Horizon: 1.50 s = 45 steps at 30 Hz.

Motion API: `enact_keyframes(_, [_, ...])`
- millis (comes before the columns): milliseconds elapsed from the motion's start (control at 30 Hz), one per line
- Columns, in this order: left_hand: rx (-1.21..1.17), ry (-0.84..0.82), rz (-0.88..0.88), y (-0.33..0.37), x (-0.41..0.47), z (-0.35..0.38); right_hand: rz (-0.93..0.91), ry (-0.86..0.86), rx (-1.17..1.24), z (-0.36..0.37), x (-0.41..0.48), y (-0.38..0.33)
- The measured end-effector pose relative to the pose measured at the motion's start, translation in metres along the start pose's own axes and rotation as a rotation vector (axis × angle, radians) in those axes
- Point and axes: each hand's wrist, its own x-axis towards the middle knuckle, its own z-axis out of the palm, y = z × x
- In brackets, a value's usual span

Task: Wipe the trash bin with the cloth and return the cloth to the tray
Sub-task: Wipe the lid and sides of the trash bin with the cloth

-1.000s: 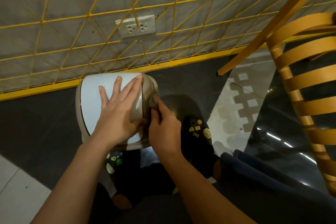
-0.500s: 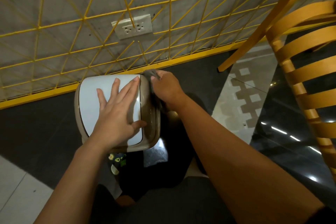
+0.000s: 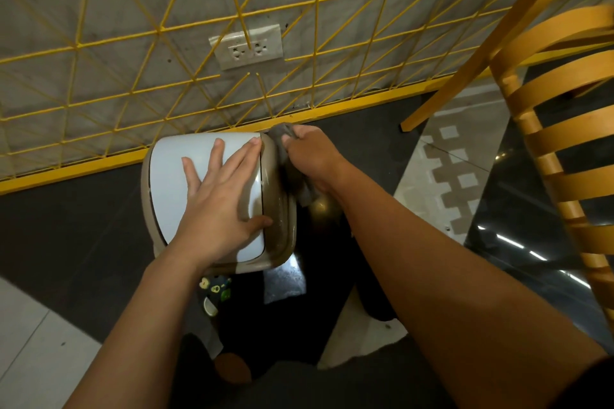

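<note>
A small trash bin (image 3: 279, 209) with a beige rim and a white swing lid (image 3: 169, 183) stands on the dark floor by the wall. My left hand (image 3: 219, 199) lies flat on the lid, fingers spread, thumb on the rim. My right hand (image 3: 312, 156) grips a grey cloth (image 3: 282, 136) and presses it against the bin's far right side, near the back corner. Part of the cloth hangs below the hand. No tray is in view.
A yellow wire grid (image 3: 166, 26) covers the grey wall behind the bin, with a socket plate (image 3: 247, 48) on it. A yellow wooden chair (image 3: 561, 129) stands at the right. My feet in dark slippers (image 3: 216, 289) are below the bin.
My right hand has slid the cloth from the bin's near right side up along the rim to its far right corner. My left hand has stayed on the lid.
</note>
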Motion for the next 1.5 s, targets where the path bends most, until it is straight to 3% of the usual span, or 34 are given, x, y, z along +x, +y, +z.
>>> enact_keyframes(167, [0.004,-0.040,0.020,-0.004,-0.002,-0.004,0.013,-0.003,-0.122,-0.005,-0.023,0.001])
enact_keyframes(300, [-0.065,-0.065,0.078,-0.009,-0.010,-0.009,0.060,-0.011,-0.072,-0.001,-0.055,0.018])
enact_keyframes(500, [-0.238,0.169,0.011,0.004,-0.022,-0.007,0.159,0.010,0.131,0.019,-0.091,0.029])
enact_keyframes(700, [-0.053,0.342,-0.233,0.007,-0.012,0.016,0.185,0.041,0.214,0.042,-0.118,0.038])
enact_keyframes(867, [0.097,0.386,-0.217,0.015,-0.006,0.034,0.200,0.104,0.197,0.040,-0.108,0.044])
enact_keyframes(1067, [0.133,0.421,-0.218,0.015,0.007,0.040,0.220,0.092,0.246,0.029,-0.078,0.036])
enact_keyframes(1333, [0.147,0.446,-0.229,0.012,0.011,0.040,0.107,0.139,0.130,0.020,-0.065,0.021])
enact_keyframes(1500, [0.143,0.437,-0.234,0.013,0.011,0.039,0.164,0.131,0.202,0.034,-0.085,0.033])
